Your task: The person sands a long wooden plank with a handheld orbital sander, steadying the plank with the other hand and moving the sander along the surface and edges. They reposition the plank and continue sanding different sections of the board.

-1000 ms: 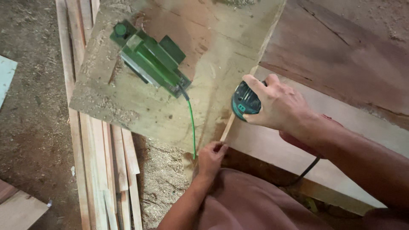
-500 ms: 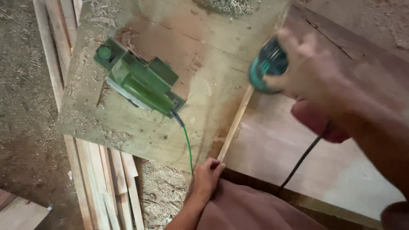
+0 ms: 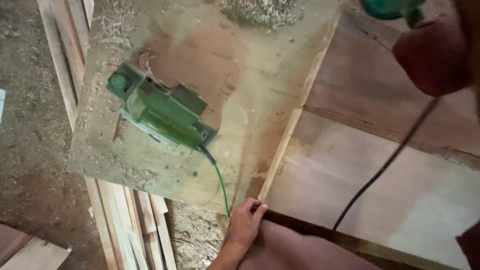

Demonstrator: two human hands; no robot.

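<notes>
Wood strip [image 3: 295,120], thin & pale, runs along the edge of the dusty board [image 3: 260,85], from your left hand [image 3: 246,224] up and away toward the top of view. Left hand has fingers curled round the strip's near end, pinching it at the board's corner — closed on it, firm by the look.

Right hand [image 3: 432,52] is up high, well apart from the strip, blurred at the frame's upper corner. Looks wrapped round a green power tool [image 3: 392,7], but only part of tool shows, so grip can't be told for sure. Black cord [image 3: 385,165] hangs down from it across the reddish panels [image 3: 390,165] on the right-hand side.

Away from your left hand, on the counter, sits a green electric planer [image 3: 162,112], idle, nobody touching it. Its green cable [image 3: 221,187] trails back almost to your left-hand fingertips. Sawdust & shavings over the board; stacked slats [image 3: 145,225] lie below, left of the left hand.

Step, as I judge it: strip is being held steady at its near end w/ the tool lifted off it. Next move would call for the left hand to keep the strip tight to the board edge, both cords clear of the tool's path.
</notes>
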